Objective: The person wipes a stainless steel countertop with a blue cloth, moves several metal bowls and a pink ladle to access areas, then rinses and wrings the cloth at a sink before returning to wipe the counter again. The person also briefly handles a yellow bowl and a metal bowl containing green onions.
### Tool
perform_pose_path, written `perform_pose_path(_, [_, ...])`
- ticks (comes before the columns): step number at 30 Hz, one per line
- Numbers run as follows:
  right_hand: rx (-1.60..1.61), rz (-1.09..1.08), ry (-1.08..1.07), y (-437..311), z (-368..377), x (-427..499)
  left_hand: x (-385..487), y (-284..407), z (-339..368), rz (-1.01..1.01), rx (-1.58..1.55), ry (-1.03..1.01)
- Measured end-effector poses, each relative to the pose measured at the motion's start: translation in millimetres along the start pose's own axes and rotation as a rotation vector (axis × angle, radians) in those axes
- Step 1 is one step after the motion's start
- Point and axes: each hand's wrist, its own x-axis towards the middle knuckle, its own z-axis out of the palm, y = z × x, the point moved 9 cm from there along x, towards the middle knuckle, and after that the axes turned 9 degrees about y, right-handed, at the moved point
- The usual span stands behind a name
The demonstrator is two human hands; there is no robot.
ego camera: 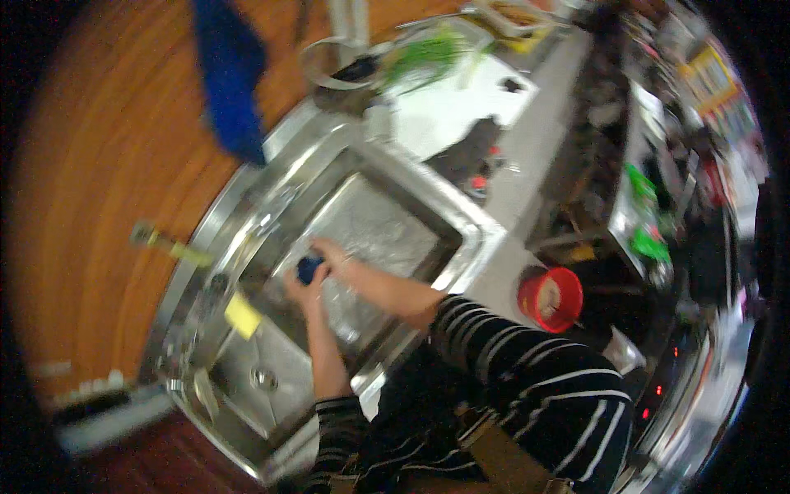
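Observation:
Both my hands are over a stainless steel double sink (487, 238), near the divider between its basins. Between them is a small dark blue round object (310, 270), too blurred to name. My left hand (303, 285) grips it from the lower left side. My right hand (330, 254) closes on it from the upper right. Water seems to lie in the larger basin (376, 228). A yellow sponge or cloth (242, 316) rests by the smaller basin, whose drain (264, 379) shows.
A blue cloth (231, 86) hangs beyond the sink. Green leafy stalks (426, 58) lie by a white board (426, 123). A red bucket (571, 296) stands on the right, near a green plastic bag (645, 216). A faucet-like fitting (185, 250) juts out at the left.

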Motion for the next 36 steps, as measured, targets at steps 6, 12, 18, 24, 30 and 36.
perform_pose_path(6, [0.361, 0.286, -0.126, -19.3, -40.4, -36.7, -10.6, -40.9, 27.7, -0.846, -0.614, -0.323])
perform_pose_path(12, [0.27, 0.438, -0.324, -21.7, -36.4, -73.2, -4.0, -12.6, 31.7, -0.924, -0.705, -0.513])
perform_pose_path(18, [0.386, 0.431, -0.427, 6.8, 2.0, -62.0, -24.3, 40.5, 35.6, 0.044, 0.234, -0.166])
perform_pose_path(24, [0.247, 0.414, -0.041, 30.1, -26.5, -39.3, -11.7, 0.2, 47.6, -0.04, 0.387, -0.076])
perform_pose_path(30, [0.05, 0.372, -0.035, -10.6, -38.7, -62.3, -3.5, -46.1, 48.8, -0.878, -0.69, -0.169])
perform_pose_path(36, [0.2, 0.433, -0.404, 7.5, -2.6, -31.3, -42.2, -18.6, 65.4, -0.435, -0.106, -0.39])
